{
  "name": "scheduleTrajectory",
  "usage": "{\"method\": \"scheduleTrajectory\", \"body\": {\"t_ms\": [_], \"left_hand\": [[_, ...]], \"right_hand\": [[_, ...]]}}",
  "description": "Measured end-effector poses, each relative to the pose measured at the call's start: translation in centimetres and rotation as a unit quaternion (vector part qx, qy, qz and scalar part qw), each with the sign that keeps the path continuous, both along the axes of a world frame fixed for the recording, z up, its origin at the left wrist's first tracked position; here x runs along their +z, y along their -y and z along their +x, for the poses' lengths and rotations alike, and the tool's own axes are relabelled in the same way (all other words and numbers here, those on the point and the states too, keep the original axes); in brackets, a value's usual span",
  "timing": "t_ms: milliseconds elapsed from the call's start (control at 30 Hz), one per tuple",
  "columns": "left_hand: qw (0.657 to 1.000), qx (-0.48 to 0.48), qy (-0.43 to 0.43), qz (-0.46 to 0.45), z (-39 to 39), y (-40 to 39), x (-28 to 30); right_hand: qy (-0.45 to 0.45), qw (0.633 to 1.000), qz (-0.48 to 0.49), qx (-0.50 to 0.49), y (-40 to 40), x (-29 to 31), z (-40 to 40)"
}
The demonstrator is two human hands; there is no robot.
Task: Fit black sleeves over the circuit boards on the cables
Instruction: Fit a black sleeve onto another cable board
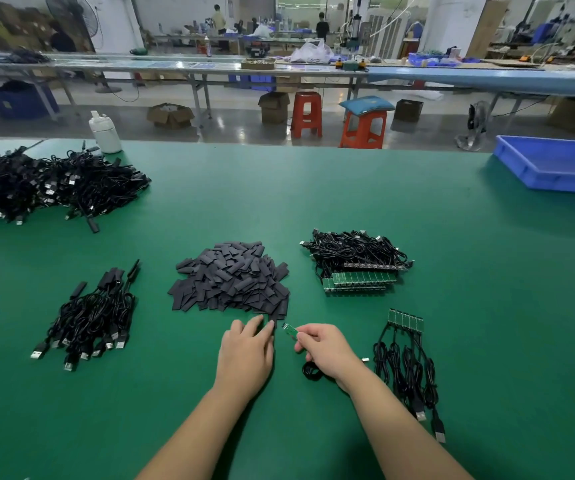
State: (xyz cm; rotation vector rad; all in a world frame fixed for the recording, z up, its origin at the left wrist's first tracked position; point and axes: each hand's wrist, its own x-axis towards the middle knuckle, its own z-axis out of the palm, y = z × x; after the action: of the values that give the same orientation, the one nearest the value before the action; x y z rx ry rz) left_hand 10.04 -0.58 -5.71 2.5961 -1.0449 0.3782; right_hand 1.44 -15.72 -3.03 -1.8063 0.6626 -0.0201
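Two bare forearms come in from the bottom edge. The right hand (pixel 324 348) pinches a small green circuit board (pixel 290 330) by its cable end, its black cable (pixel 312 371) coiled under the wrist on the green bench (pixel 452 237). The left hand (pixel 246 355) lies flat, fingers straight, tips touching the near edge of the black sleeve pile (pixel 232 277), nothing gripped yet. I'd say the trick here is sliding one single sleeve off the heap, squeezing its edges so the flat mouth pops open, then feeding the board in square. A row of bare boards on cables (pixel 405 321) waits just right, a bigger stack (pixel 360 265) behind it, and sleeved cables (pixel 92 317) are bundled to the left.
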Motion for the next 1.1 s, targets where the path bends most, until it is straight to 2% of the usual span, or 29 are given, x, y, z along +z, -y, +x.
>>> {"method": "scheduleTrajectory", "body": {"t_ms": [100, 167, 300, 400, 500, 600, 700, 867, 1100], "left_hand": [[0.998, -0.029, 0.049, -0.004, 0.5, -0.6, 0.0], [0.999, -0.021, 0.044, -0.002, 0.9, -0.9, 0.4], [0.996, 0.045, -0.08, 0.011, 1.4, -1.1, 1.2], [0.979, 0.094, -0.178, -0.028, 1.6, -0.9, 1.6], [0.957, 0.15, -0.247, -0.016, 2.1, -1.1, 2.2], [0.943, 0.145, -0.299, 0.009, 2.6, -1.0, 2.8], [0.957, 0.089, -0.275, 0.034, 2.6, -1.1, 3.0], [0.965, 0.028, -0.26, -0.011, 2.2, -2.0, 2.7], [0.973, -0.047, -0.214, 0.073, 3.0, -3.0, 1.6]], "right_hand": [[-0.013, 1.0, -0.013, 0.001, 0.1, 0.0, 0.1], [-0.018, 1.0, -0.02, 0.007, 0.1, 0.1, 0.1], [-0.021, 0.999, -0.026, 0.023, 0.2, 0.2, 0.0], [-0.019, 0.999, -0.019, 0.03, 0.1, 0.3, -0.1], [-0.021, 0.999, -0.011, 0.037, 0.1, 0.4, -0.2], [-0.022, 0.999, -0.007, 0.043, 0.1, 0.4, -0.2], [-0.024, 0.998, -0.012, 0.051, 0.1, 0.6, -0.4], [-0.021, 0.998, -0.005, 0.056, 0.3, 0.6, -0.5], [-0.034, 0.998, 0.018, 0.058, 0.2, 0.9, -0.2]]}}
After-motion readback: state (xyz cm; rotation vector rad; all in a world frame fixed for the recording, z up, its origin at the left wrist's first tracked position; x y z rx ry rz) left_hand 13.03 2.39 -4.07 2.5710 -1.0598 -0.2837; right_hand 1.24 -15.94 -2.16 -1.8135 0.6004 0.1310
